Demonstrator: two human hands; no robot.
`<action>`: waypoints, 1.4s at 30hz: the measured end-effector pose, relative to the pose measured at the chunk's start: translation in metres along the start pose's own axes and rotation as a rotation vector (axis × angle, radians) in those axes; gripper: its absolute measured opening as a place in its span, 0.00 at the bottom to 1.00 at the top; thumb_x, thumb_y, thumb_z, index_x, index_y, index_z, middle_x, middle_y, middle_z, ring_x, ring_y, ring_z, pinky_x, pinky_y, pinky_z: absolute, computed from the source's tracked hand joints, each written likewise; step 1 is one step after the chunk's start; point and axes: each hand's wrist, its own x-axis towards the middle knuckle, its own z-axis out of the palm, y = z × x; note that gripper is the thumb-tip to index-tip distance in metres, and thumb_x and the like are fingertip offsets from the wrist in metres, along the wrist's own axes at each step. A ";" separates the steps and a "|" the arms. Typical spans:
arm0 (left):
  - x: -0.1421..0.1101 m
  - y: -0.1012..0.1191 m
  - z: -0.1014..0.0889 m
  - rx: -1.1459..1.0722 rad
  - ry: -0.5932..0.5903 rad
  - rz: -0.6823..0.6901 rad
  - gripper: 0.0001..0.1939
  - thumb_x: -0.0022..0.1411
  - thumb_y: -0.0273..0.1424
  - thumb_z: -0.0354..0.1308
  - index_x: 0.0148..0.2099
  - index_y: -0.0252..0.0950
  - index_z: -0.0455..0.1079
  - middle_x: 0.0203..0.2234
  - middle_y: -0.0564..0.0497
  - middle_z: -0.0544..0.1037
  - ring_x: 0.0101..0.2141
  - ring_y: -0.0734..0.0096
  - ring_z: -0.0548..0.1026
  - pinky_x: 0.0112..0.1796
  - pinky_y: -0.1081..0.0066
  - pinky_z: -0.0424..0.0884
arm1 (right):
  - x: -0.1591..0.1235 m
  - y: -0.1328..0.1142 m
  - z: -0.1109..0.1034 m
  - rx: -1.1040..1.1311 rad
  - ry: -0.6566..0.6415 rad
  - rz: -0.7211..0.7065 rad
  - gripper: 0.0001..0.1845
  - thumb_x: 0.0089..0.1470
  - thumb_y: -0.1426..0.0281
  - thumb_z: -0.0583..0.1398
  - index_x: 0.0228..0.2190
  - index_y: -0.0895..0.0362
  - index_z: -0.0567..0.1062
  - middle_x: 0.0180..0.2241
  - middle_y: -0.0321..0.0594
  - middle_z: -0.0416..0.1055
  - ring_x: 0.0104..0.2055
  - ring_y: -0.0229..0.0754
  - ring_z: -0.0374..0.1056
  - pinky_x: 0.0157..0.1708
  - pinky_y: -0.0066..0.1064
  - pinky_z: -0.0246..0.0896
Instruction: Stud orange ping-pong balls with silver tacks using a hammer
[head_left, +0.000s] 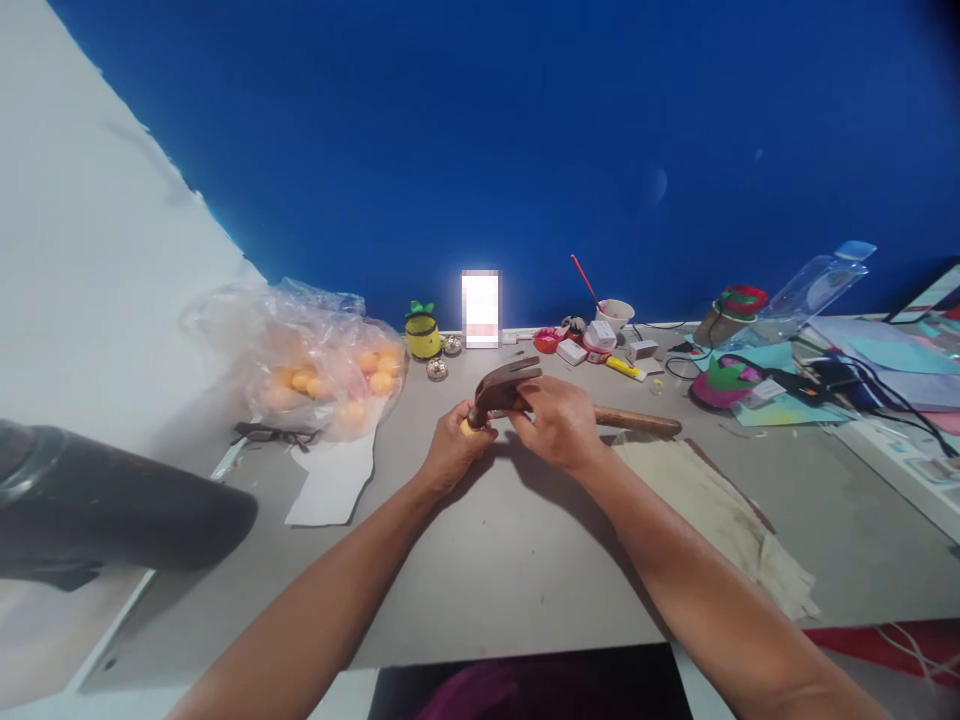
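A claw hammer with a brown metal head (504,388) and a wooden handle (637,420) is held above the table, its handle reaching out to the right. My right hand (561,420) is closed round it close to the head. My left hand (454,450) is closed on a small yellow ball (470,427), mostly hidden by the fingers. The hammer's striking face is at the top of the ball, and I cannot tell how firmly they touch. Both hands are close together over the middle of the grey table.
To the left are a clear bag of orange balls (304,380), eyeglasses (277,433), white paper (334,485) and a dark cylinder (127,495). A yellow pot (423,336) and a paper cup (616,315) stand behind. On the right lie a beige cloth (705,500), cables and a plastic bottle (814,290).
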 end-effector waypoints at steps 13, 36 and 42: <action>0.000 0.003 0.001 -0.024 0.001 -0.030 0.11 0.44 0.31 0.64 0.32 0.36 0.68 0.17 0.60 0.65 0.17 0.80 0.59 0.20 0.76 0.55 | 0.000 0.003 0.001 0.008 0.023 -0.025 0.08 0.59 0.67 0.61 0.37 0.56 0.79 0.33 0.45 0.79 0.37 0.48 0.71 0.37 0.34 0.57; 0.000 0.005 0.001 0.046 -0.010 -0.052 0.11 0.43 0.31 0.64 0.31 0.36 0.68 0.16 0.60 0.65 0.18 0.78 0.61 0.21 0.75 0.57 | 0.000 0.000 0.002 -0.005 0.084 0.003 0.07 0.58 0.67 0.61 0.35 0.56 0.79 0.33 0.45 0.80 0.37 0.49 0.72 0.36 0.34 0.57; -0.001 0.005 0.000 0.088 -0.017 -0.014 0.10 0.44 0.31 0.64 0.31 0.36 0.68 0.18 0.59 0.67 0.19 0.79 0.61 0.22 0.75 0.58 | 0.000 0.003 0.005 0.001 0.103 0.007 0.07 0.58 0.67 0.62 0.35 0.56 0.79 0.32 0.45 0.79 0.36 0.48 0.72 0.35 0.34 0.57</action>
